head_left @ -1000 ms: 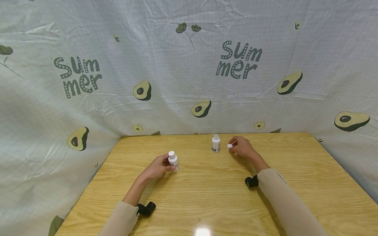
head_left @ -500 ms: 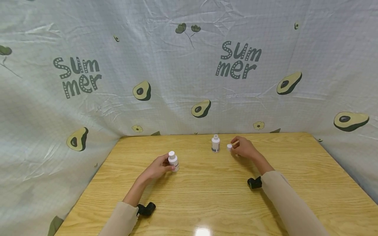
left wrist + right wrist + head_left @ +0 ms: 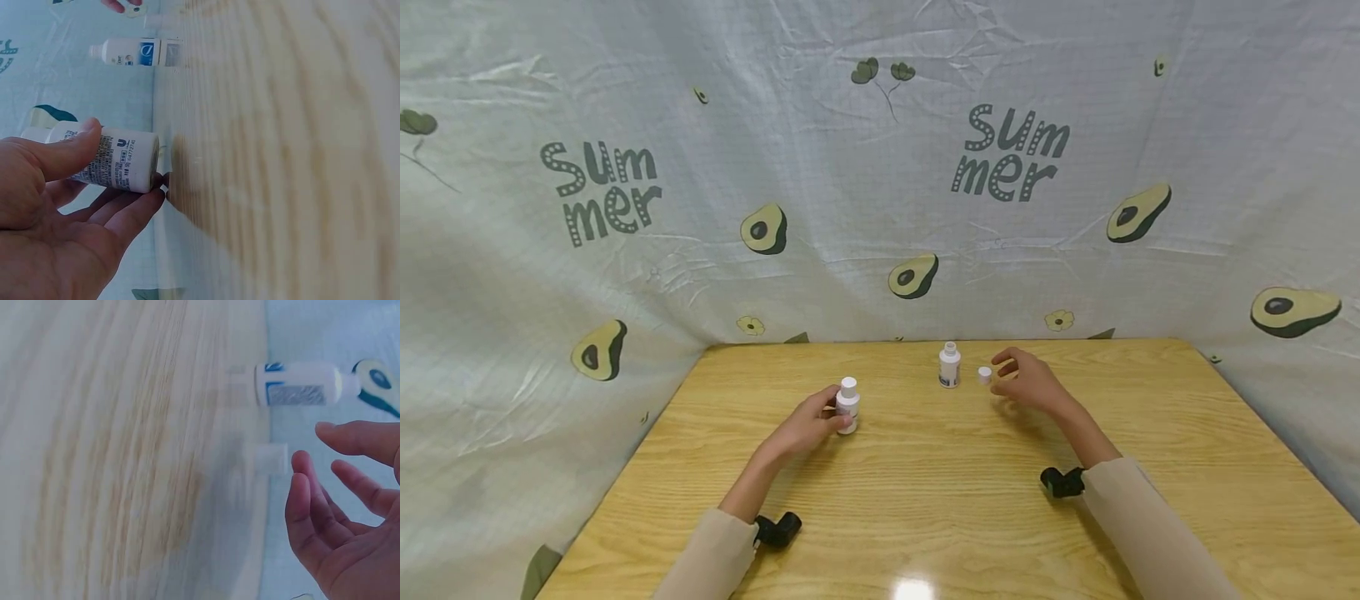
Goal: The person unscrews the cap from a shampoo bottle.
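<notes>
Pale wood grain covers the table (image 3: 910,500), and on its nearer part the left grip (image 3: 807,427) pinches a white capped bottle (image 3: 847,403) between thumb and fingers; whether the base touches wood I cannot tell, and a slack thumb might let it slip. Farther off, the right grip (image 3: 1030,383) is loosely spread, holding nothing, just beside a small loose cap (image 3: 985,376); a stray fingertip could knock that away. Beyond, the uncapped bottle (image 3: 950,369) stands upright near the cap, where a bump might topple it and spill any contents.
</notes>
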`<state>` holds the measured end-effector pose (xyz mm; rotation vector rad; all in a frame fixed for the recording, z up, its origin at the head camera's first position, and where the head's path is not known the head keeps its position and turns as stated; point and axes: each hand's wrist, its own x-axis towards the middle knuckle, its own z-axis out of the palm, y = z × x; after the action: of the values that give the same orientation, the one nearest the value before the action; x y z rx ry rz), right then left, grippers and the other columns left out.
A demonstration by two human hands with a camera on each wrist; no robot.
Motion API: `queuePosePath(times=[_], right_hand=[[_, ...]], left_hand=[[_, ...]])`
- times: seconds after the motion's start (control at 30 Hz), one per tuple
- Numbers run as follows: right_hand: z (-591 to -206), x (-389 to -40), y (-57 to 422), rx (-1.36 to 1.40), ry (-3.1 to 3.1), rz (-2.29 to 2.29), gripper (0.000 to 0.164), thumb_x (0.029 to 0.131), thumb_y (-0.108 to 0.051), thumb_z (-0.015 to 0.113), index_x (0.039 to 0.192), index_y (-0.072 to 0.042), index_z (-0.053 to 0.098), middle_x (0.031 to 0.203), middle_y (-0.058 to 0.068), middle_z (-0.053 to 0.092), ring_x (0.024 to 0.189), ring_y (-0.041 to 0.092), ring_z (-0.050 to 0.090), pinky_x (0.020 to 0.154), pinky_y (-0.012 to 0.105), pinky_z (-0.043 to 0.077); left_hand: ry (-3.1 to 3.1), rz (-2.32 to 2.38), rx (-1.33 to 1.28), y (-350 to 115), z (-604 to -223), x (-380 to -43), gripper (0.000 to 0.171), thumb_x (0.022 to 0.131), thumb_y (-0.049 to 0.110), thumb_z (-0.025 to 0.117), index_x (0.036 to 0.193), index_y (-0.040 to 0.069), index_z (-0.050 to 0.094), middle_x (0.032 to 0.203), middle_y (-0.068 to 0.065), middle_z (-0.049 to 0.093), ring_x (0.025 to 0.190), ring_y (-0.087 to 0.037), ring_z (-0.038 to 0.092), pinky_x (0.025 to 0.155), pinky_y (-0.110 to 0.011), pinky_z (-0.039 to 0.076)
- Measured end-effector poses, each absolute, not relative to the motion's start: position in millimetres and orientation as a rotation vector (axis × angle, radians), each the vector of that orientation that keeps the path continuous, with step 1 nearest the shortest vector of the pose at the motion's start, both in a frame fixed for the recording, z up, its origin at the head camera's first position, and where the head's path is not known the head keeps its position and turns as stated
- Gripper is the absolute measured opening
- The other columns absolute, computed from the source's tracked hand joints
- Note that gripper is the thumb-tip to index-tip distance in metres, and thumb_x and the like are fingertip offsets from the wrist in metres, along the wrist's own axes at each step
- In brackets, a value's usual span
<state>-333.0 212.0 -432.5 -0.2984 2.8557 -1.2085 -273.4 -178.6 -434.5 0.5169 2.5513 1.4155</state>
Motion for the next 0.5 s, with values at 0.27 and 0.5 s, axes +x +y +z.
queuePosePath(times=[0.27, 0.5], right_hand=[[-418.9, -308.8, 205.0, -0.433, 2.824, -1.347, 0.045, 0.094, -0.011, 0.073, 0.134, 0.001, 0.058, 0.128, 0.028, 0.064, 0.108, 0.038, 0.065, 0.08, 0.04, 0.06], [-411.9, -294.5, 197.1, -0.515, 2.797, -1.359, 0.041, 0.095, -0.01, 0.073, 0.133, -0.001, 0.059, 0.128, 0.029, 0.064, 0.097, 0.03, 0.067, 0.075, 0.034, 0.058]], left_hand=[[2.555, 1.392, 0.529, -161.8, -434.8, -275.7, 0.046, 0.106, 0.009, 0.057, 0.15, 0.001, 0.046, 0.14, -0.024, 0.057, 0.134, -0.043, 0.054, 0.109, -0.055, 0.049], [2.546, 1.341, 0.612, -141.7, -431.4, -276.1, 0.04, 0.106, 0.012, 0.058, 0.144, 0.003, 0.05, 0.136, -0.022, 0.06, 0.128, -0.04, 0.059, 0.104, -0.052, 0.052]])
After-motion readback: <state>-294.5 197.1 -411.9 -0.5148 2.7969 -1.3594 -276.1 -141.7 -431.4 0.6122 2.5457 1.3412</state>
